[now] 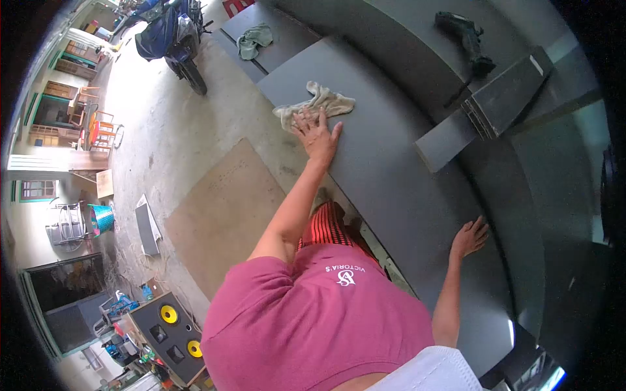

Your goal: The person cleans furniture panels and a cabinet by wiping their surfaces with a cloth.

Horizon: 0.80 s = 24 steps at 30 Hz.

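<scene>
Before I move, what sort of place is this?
Probably a garage or home workshop: a dark blue motorcycle is parked on the bare grey concrete floor, and a boxy black-fronted loudspeaker with yellow cones stands among clutter.

Premises present as a garage or home workshop: bare concrete floor, parked motorcycle, apparent power drill among dark panels, loudspeaker cabinet beside clutter, chair farther back.

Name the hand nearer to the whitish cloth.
Left. The left hand has its fingers on the whitish cloth; the right hand is well apart from it, farther along the grey panel.
</scene>
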Tool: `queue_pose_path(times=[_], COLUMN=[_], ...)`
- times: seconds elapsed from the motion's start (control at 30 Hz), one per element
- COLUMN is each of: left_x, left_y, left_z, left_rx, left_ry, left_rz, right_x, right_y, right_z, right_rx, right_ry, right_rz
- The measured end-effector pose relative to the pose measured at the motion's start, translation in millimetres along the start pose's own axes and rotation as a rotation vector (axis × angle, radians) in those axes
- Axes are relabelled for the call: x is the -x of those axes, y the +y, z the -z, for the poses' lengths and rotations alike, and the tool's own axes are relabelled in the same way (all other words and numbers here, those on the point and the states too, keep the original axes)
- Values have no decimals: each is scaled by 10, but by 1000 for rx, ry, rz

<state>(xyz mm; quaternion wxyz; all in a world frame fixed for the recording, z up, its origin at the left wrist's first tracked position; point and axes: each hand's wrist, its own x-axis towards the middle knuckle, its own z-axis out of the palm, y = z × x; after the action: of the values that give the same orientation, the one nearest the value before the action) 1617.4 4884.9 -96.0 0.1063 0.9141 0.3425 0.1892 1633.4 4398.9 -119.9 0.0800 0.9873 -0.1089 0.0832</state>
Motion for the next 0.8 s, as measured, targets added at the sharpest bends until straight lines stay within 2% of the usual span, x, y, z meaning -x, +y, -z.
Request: queue_pose_path(times=[0.03, 0.07, 0.13, 0.2, 0.27, 0.3, 0.37, 0.4, 0.47, 0.53, 0.6, 0.67, 0.73, 0.8], left_x=[-40, -78, -78, -19, -39, -165, -523, -729, -1331, -1914, -2366, -2730, -2849, -2671], left_y=[49, 147, 487, 920, 1227, 1288, 1350, 1347, 1104, 728, 297, -194, -723, -1192], left_z=[10, -16, -49, -140, -348, -448, -675, -952, -989, -1147, -930, -931, -693, -392], left_rx=[44, 3, 158, 220, 350, 361, 293, 223, 147, 220, 184, 123, 219, 122], left_ry=[-27, 17, -84, -290, -239, -238, -229, -84, -134, -46, -11, 161, 48, 45], left_rz=[-34, -216, -460, -594, -674, -678, -712, -689, -699, -657, -591, -537, -484, -552], right_x=[-35, -52, -77, -93, -73, -41, 53, 74, 54, 132, 123, 125, 120, 95], right_y=[-73, -153, -401, -737, -1151, -1376, -1904, -2197, -2529, -2750, -2846, -2897, -2911, -2978], right_z=[9, 3, 51, 165, 237, 264, 468, 746, 824, 574, 625, 606, 576, 571], right_rx=[1, 16, 31, -32, -11, 10, -11, -151, -272, -111, -59, -65, -53, -89], right_ry=[5, -39, -80, -110, -86, -71, -69, -243, -414, -25, -44, -38, -73, -97], right_rz=[6, -43, -99, -44, 18, 86, 67, 47, 35, 96, 62, 37, 37, -3])
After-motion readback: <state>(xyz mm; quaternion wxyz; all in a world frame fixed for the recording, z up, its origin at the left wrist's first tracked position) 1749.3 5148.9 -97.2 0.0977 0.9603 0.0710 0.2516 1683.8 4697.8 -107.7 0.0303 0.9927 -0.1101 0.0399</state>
